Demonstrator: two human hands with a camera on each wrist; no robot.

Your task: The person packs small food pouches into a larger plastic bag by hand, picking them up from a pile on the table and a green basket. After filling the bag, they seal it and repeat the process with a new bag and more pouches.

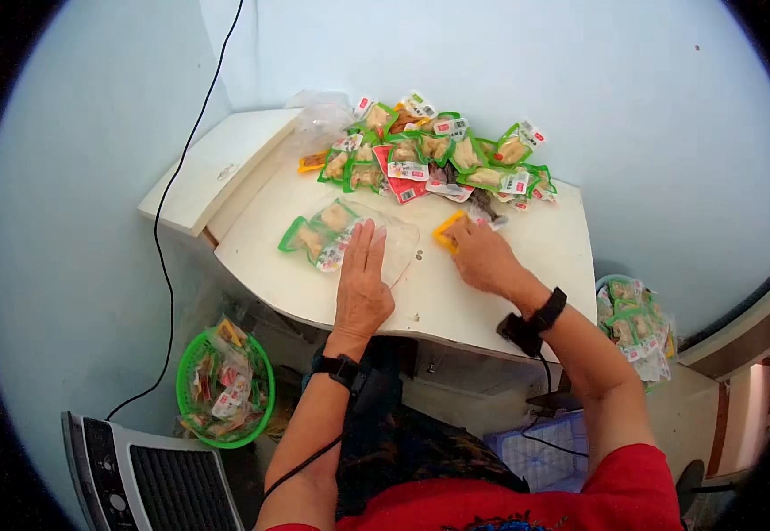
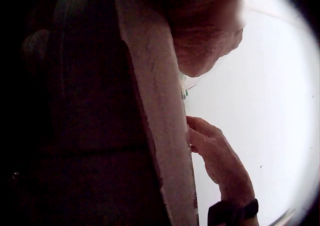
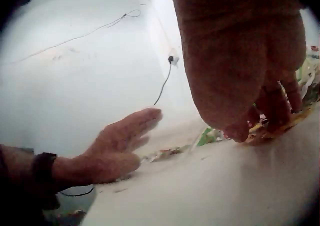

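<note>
Gripping a yellow-edged packet (image 1: 446, 234) in the curled fingers of the right hand (image 1: 491, 261), low on the right part of the tabletop (image 1: 305, 296). Open at the left hand (image 1: 365, 288), with fingers straight over the clear bag (image 1: 403, 237); contact hard to tell. Just left of those fingertips, two green-edged packets (image 1: 298, 237), side by side. Just beyond the right hand, some dark packets (image 1: 484, 207). Across the far side, a heap of mixed packets (image 1: 438, 150), overlapping, with a crumpled bag (image 1: 325, 117) at its left. Below the tabletop, to the near left, a green basket (image 1: 269, 376) of packets; down at the right, another batch of packets (image 1: 637, 329).
</note>
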